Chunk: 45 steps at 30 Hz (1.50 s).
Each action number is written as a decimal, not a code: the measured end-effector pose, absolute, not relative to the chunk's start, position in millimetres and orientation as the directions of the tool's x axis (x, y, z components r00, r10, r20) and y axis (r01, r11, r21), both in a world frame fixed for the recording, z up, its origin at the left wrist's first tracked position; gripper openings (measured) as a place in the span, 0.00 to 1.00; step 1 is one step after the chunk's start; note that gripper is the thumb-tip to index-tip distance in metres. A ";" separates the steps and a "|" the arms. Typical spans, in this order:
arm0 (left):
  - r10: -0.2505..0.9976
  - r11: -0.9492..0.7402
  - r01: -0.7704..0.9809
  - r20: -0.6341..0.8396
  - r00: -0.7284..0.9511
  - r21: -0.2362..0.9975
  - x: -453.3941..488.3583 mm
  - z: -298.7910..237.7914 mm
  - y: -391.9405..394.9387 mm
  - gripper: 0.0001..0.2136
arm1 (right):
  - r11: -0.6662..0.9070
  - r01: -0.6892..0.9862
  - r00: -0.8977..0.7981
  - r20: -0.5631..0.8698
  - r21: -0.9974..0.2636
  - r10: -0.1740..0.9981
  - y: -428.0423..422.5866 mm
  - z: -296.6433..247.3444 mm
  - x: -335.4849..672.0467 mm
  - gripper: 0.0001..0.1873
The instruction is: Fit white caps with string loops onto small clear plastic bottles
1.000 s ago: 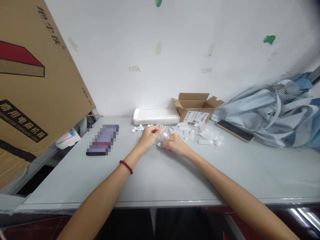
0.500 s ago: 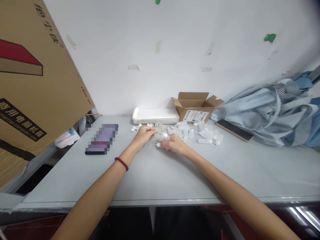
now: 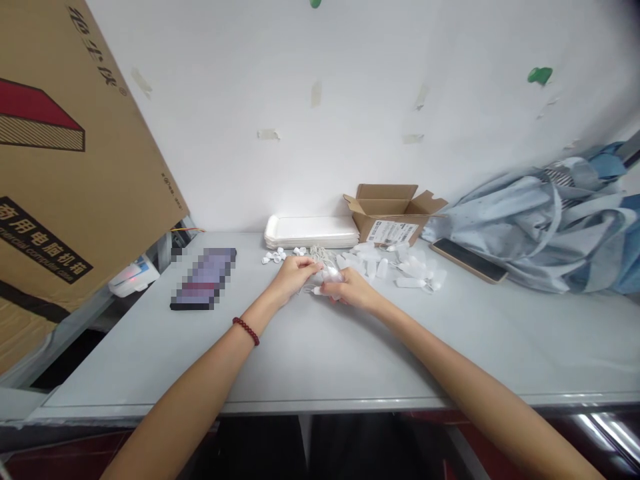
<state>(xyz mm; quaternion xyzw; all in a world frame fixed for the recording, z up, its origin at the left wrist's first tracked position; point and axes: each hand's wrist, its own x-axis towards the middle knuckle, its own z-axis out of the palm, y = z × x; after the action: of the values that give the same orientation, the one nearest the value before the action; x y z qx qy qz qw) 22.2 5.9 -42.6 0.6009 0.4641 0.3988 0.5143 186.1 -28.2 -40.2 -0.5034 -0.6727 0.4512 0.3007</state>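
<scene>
Left hand (image 3: 295, 276): fingers curled, pinching one end of a translucent white plastic piece (image 3: 330, 275). Right hand (image 3: 351, 289): clenched on the same piece from the other side. The piece sits between the hands, just above the table, and the fingers hide how it is held or fitted. A thin white cord (image 3: 303, 291) trails from the hands' near side. Red bead bracelet (image 3: 246, 331) on the left wrist.

Handling call: a tight fingertip pinch close to the piece looks best, with wrists low and the cord kept clear of the loose parts.

Surface, left to right, on a grey tabletop (image 3: 330, 360): left of the hands, a white device (image 3: 134, 280) and a pixelated flat object (image 3: 204, 279). Ahead of the left hand, small white caps (image 3: 274, 257). Ahead of the gap, a cord tangle (image 3: 318, 253) before a stack of white paper trays (image 3: 311, 232). Ahead of the right hand, translucent white tubes (image 3: 381, 268) and an open cardboard box (image 3: 393, 215). Further right, a phone (image 3: 467, 261) and a crumpled blue-grey fabric bag (image 3: 530, 230).

Room: large cardboard carton (image 3: 65, 153) leaning far left, white wall (image 3: 210, 107) with tape scraps (image 3: 316, 94).
</scene>
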 end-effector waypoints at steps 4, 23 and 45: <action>0.976 -0.027 0.138 -0.003 0.219 0.990 20.9 -39.6 7.3 0.10 | 0.079 0.393 -0.321 -0.056 -0.916 0.945 -28.5 -41.1 186.7 0.15; 0.961 -0.041 0.116 0.008 0.277 0.992 16.0 -30.9 5.4 0.16 | -0.067 -0.082 -0.171 -0.052 -0.994 0.984 -26.2 -33.4 189.3 0.11; 0.911 -0.288 0.257 0.181 0.371 0.922 18.8 -34.5 2.8 0.08 | 0.159 0.201 -0.189 0.121 -0.967 0.975 -32.0 -33.5 183.5 0.13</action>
<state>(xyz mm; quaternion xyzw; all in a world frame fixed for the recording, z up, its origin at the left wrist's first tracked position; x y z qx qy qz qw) 18.8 2.8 -34.5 0.7070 0.4129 0.3798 0.4306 183.5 -32.0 -33.5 -0.4686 -0.6272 0.4485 0.4311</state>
